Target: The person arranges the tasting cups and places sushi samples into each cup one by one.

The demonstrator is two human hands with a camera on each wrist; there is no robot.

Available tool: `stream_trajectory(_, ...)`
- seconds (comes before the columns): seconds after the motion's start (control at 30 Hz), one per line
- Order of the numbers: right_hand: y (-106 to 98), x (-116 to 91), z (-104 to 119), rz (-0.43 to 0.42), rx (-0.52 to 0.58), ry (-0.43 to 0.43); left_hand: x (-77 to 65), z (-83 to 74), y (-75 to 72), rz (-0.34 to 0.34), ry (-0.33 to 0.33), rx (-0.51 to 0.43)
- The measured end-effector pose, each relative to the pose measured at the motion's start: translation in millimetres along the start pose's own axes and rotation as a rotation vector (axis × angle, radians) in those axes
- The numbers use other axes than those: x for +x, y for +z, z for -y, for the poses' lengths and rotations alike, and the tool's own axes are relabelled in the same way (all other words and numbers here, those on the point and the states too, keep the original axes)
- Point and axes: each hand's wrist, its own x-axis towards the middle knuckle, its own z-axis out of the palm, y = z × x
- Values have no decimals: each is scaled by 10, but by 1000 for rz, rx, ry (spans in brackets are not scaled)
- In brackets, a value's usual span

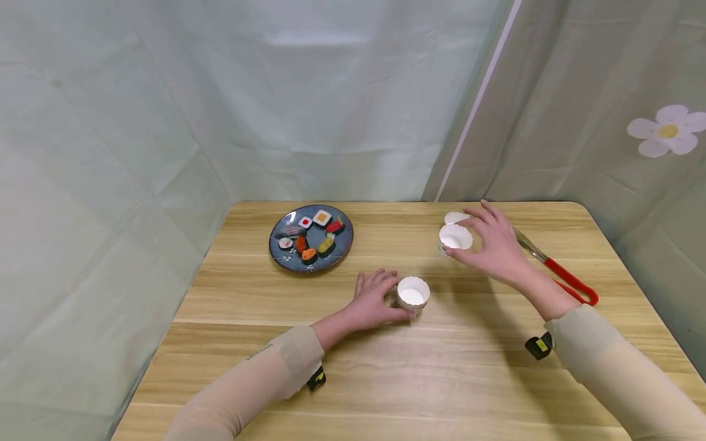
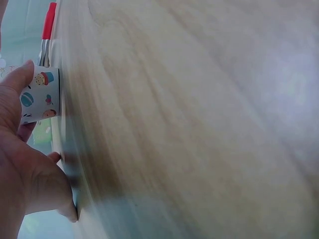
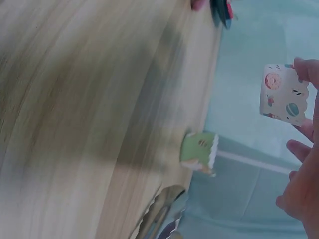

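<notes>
Near the middle of the table, a white paper cupcake cup [image 1: 413, 295] with a scalloped rim stands upright. My left hand [image 1: 376, 301] holds it between thumb and fingers. The left wrist view shows coloured sweets printed on this cup [image 2: 40, 94]. To the right and farther back, my right hand [image 1: 493, 245] pinches another white cupcake cup [image 1: 456, 237] by its side. In the right wrist view that printed cup [image 3: 284, 94] is raised off the table. Behind it, a green cupcake cup [image 3: 198, 151] stands on the table, mostly hidden in the head view.
A dark blue plate [image 1: 281, 260] with several sushi pieces [image 1: 325, 245] lies at the back left. Tongs with red handles [image 1: 570, 275] rest on the right side of the wooden table [image 1: 430, 392]. Curtains [image 1: 353, 110] hang behind the table's far edge.
</notes>
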Motion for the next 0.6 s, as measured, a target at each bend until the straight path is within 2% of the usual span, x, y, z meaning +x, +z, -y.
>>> stream_trajectory(0.33, 17, -2, -257, 14, -91, 81, 2, 2, 4, 9, -11, 8)
stream_trajectory(0.6, 78, 24, -359, 25, -110, 143, -3, -4, -3, 6, -5, 5)
